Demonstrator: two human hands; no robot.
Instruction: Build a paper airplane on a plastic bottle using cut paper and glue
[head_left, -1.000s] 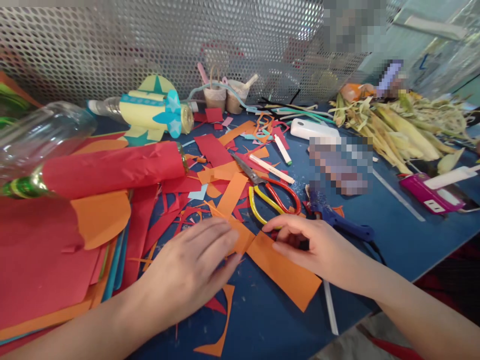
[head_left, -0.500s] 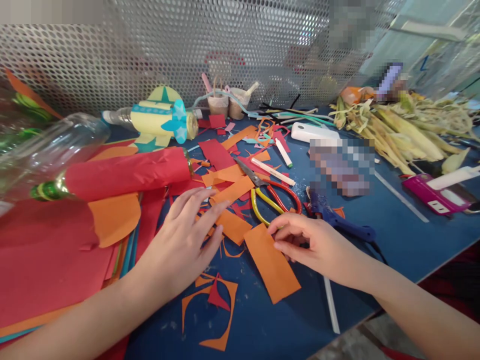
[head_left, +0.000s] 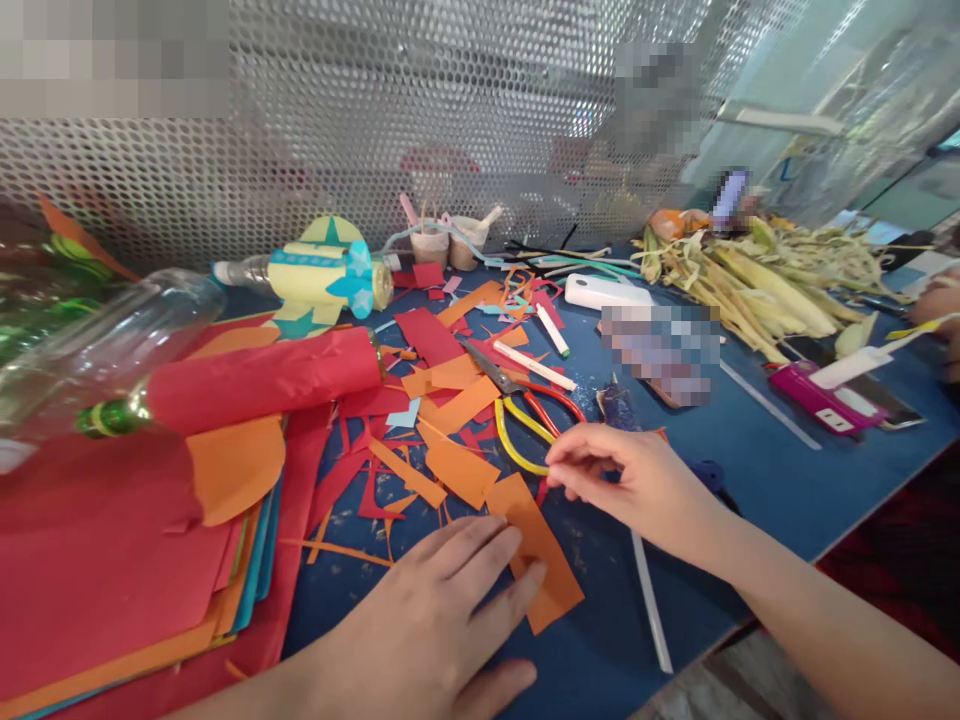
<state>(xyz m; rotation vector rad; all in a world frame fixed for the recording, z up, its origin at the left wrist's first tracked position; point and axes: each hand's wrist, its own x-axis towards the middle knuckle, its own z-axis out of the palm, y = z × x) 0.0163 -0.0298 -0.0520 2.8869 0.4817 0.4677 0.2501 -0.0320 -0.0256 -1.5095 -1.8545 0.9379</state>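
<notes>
My left hand is low over the blue table, fingers spread, its fingertips at the left edge of an orange paper rectangle. I see nothing in it. Across the rectangle, my right hand is loosely curled with nothing visible between thumb and fingers. Its fingertips are beside the yellow handle of the scissors, which lie with red and yellow handles among paper scraps. Another orange paper piece lies beyond the rectangle. Behind my right hand, a blue glue gun is partly hidden.
A bottle wrapped in red paper lies left on stacked coloured sheets. Behind it is a yellow bottle rocket. White markers, a glue stick, a magenta glue-gun-like device and dried husks lie to the right.
My left hand has moved right and nearer to me, from above the scraps to the orange rectangle's edge. My right hand stays close to the scissors handles. The view has shifted slightly.
</notes>
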